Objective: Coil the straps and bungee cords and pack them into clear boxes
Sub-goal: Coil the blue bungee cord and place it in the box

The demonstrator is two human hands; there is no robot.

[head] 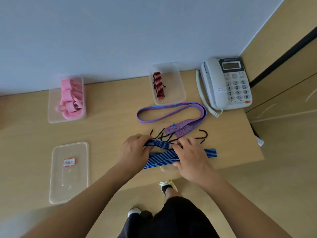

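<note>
A blue striped bungee cord (162,158) lies folded on the wooden table (109,127) near its front edge. My left hand (134,150) pinches one part of it at the left, and my right hand (192,157) grips the folded bundle at the right. Its black hooks (203,135) lie just behind my hands. Behind them lies a purple strap (171,111) in a loose loop. A clear box (167,84) at the back holds a coiled red-black cord (158,85). Another clear box (66,98) at the back left holds pink straps (72,98).
A clear lid with a red-edged label (69,171) lies at the front left. A grey desk phone (226,83) stands at the back right corner against the wall. The table's edge runs just below my hands, and my legs and shoes show beneath it.
</note>
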